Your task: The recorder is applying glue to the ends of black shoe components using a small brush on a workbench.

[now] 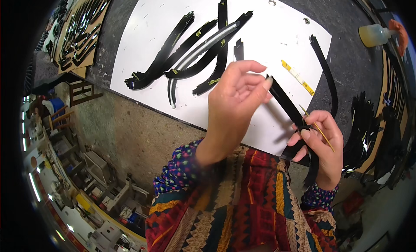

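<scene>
My right hand (324,137) is closed around the lower part of a glossy black strip (284,98), thumb pressed on top. A thin brass-coloured stick with a pointed end (318,130) is also tucked between the fingers of that hand. At the strip's upper end, my left hand (238,96) curls its fingers, with the thumb against the tip. The strip slants over a white board (268,18), and its tail hangs below my right hand. Several similar black strips (173,44) lie crossed on the board, some with small yellow marks. Among them is a shinier, grey-looking strip (203,44).
Right of the strip lies a yellow and white blade-like piece (298,76). Another black strip (325,74) overhangs the board's right side. A bottle of amber liquid (373,36) stands on the dark table. Piles of black strips (362,122) sit at right; cardboard with black pieces (82,31) is far left.
</scene>
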`<state>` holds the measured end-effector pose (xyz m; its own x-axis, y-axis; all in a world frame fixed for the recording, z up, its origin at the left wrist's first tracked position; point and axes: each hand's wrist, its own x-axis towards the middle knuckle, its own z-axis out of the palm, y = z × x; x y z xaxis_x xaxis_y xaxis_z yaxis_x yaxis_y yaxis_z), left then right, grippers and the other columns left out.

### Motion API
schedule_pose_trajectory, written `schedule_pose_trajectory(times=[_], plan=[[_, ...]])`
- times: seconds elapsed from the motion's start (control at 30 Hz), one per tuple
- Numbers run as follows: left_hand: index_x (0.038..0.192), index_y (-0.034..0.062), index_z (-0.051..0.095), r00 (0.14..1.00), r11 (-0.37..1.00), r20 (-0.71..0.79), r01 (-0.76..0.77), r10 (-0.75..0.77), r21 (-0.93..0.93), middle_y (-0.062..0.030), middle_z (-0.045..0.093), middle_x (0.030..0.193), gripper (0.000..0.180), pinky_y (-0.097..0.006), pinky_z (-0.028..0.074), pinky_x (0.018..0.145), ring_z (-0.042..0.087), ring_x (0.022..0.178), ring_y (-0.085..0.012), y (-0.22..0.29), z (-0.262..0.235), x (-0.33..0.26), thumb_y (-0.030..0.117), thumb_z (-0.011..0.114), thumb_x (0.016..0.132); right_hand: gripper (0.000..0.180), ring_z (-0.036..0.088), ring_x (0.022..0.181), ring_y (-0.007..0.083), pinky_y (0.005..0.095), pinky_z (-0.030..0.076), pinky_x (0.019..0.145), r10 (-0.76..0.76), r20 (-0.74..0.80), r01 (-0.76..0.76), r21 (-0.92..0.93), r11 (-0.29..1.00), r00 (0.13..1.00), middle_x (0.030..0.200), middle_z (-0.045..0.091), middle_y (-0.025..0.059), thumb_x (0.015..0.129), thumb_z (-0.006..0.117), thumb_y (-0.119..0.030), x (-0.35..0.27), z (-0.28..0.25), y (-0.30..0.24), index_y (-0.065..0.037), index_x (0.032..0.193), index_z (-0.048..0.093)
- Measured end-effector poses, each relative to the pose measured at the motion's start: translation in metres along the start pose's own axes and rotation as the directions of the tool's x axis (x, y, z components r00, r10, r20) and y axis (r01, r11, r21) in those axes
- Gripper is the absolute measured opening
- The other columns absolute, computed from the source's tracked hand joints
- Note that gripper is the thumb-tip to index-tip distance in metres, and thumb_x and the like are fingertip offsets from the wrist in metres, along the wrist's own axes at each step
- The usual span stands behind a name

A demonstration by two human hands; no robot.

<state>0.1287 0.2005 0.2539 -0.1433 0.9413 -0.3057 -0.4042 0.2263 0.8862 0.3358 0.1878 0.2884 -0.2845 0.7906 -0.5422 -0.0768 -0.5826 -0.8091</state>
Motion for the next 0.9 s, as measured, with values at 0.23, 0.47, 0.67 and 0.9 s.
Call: schedule_pose_trajectory(times=[0.23, 0.47, 0.67, 0.9], plan=[[0.115, 0.0029, 0.064, 0.776, 0.327, 0.307, -0.539, 0.550, 0.777, -0.0125, 0.065, 0.101, 0.032, -0.037, 0.049, 0.082, 0.061, 0.096, -0.0293, -0.035, -0.010, 0.012, 0.000, 0.072, 0.084, 0.014, 0.069, 0.082, 0.0142, 0.0227, 0.059, 0.061, -0.009, -0.161, -0.027, -0.223, 0.974, 0.987, 0.099, 0.062, 0.0112, 0.100, 0.056, 0.001, -0.011, 0.003, 0.026, 0.003, 0.111, 0.049], [0.130, 0.0089, 0.063, 0.766, 0.029, 0.333, -0.417, 0.550, 0.909, -0.0064, 0.057, 0.129, 0.048, -0.037, 0.034, 0.097, 0.052, 0.111, -0.0232, -0.046, -0.004, -0.022, 0.009, 0.076, 0.084, 0.012, 0.069, 0.081, 0.0139, 0.0253, 0.061, 0.064, -0.160, -0.274, 0.076, -0.293, 0.953, 0.949, 0.089, 0.065, 0.0116, 0.101, 0.056, 0.001, -0.021, 0.019, 0.050, 0.004, 0.110, 0.049], [0.131, 0.0068, 0.063, 0.785, 0.019, 0.447, -0.502, 0.428, 0.864, -0.0040, 0.056, 0.137, 0.051, -0.039, 0.030, 0.100, 0.051, 0.117, -0.0211, -0.055, -0.008, -0.028, 0.018, 0.078, 0.083, 0.013, 0.069, 0.080, 0.0155, 0.0267, 0.053, 0.070, -0.184, -0.235, 0.061, -0.451, 0.891, 0.954, 0.092, 0.068, 0.0120, 0.099, 0.061, 0.001, -0.029, 0.012, 0.045, 0.001, 0.110, 0.054], [0.126, 0.0033, 0.066, 0.762, -0.042, 0.473, -0.510, 0.442, 0.859, -0.0061, 0.059, 0.134, 0.048, -0.037, 0.033, 0.101, 0.052, 0.118, -0.0200, -0.056, -0.010, -0.026, 0.018, 0.078, 0.082, 0.014, 0.068, 0.088, 0.0290, 0.0350, 0.054, 0.080, -0.585, -0.109, 0.187, -0.887, 0.423, 0.804, 0.100, 0.067, 0.0159, 0.092, 0.065, 0.004, 0.002, 0.001, 0.025, 0.003, 0.105, 0.059]])
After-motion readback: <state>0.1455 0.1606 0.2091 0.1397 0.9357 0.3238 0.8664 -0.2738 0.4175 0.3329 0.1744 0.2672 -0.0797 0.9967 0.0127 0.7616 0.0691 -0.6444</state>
